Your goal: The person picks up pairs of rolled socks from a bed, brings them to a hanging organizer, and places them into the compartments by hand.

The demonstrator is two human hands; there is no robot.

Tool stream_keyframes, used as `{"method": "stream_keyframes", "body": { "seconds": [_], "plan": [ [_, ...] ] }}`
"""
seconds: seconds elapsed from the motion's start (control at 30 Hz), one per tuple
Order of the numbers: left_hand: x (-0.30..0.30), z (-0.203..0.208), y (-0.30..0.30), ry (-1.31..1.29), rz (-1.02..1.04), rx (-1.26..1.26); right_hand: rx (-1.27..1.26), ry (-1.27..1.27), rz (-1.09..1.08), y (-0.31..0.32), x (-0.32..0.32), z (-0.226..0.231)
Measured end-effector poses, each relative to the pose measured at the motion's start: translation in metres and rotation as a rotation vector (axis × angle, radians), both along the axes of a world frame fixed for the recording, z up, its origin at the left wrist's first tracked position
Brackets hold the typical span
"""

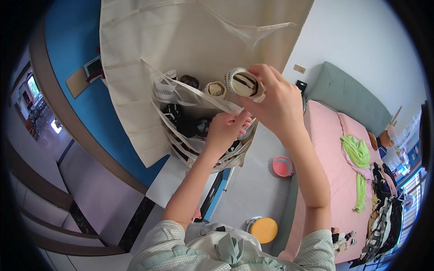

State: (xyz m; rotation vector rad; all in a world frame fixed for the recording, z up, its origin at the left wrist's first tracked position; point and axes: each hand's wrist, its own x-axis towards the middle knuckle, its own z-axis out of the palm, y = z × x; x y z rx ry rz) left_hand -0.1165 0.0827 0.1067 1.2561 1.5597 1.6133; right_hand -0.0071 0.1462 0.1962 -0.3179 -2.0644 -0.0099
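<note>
A cream hanging organizer (190, 43) with see-through mesh pockets hangs in front of me. My right hand (275, 101) is closed around a rolled-up cream bundle (244, 84) with dark stripes in its coil, perhaps rolled socks. It is held just above the right end of the upper pocket. My left hand (226, 131) pinches the light edge band (203, 94) of that pocket and draws it outward. Inside the pocket stand a white patterned roll (165, 88), a dark roll (189, 81) and a cream roll (216, 89). Dark bundles (185, 126) fill the pockets below.
On the right is a bed (323, 149) with pink bedding, a green cloth (356, 151) and a heap of clothes (384, 221). A pink basin (282, 166) and a yellow-topped stool (263, 230) stand on the grey floor. A white cabinet top (174, 183) lies below the organizer.
</note>
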Motion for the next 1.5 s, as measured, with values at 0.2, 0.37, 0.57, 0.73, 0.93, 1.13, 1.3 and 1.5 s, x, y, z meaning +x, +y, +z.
{"method": "stream_keyframes", "body": {
  "seconds": [0.2, 0.37, 0.57, 0.73, 0.93, 1.13, 1.3, 1.5],
  "plan": [
    [-0.002, -0.019, 0.02, 0.032, -0.006, 0.158, -0.006, -0.394, -0.334, 0.02, -0.027, 0.007],
    [0.002, -0.005, 0.006, 0.139, 0.001, 0.233, -0.145, -0.703, -0.462, 0.02, -0.049, 0.017],
    [0.001, -0.007, -0.001, 0.082, -0.084, 0.226, -0.168, -0.657, -0.449, 0.038, -0.071, -0.003],
    [-0.003, -0.006, 0.006, 0.198, -0.094, 0.198, -0.208, -0.687, -0.353, 0.048, -0.079, 0.015],
    [-0.009, -0.005, 0.015, 0.301, -0.1, 0.174, -0.272, -0.578, -0.237, 0.051, -0.088, -0.003],
    [-0.015, -0.015, 0.022, 0.235, -0.148, 0.243, -0.402, -0.724, -0.27, 0.041, -0.081, 0.005],
    [-0.015, -0.028, 0.032, 0.198, -0.157, 0.361, -0.36, -0.576, -0.21, 0.04, -0.064, -0.007],
    [-0.017, -0.034, 0.028, 0.137, -0.237, 0.334, -0.37, -0.314, -0.118, 0.009, -0.032, -0.001]
  ]
}}
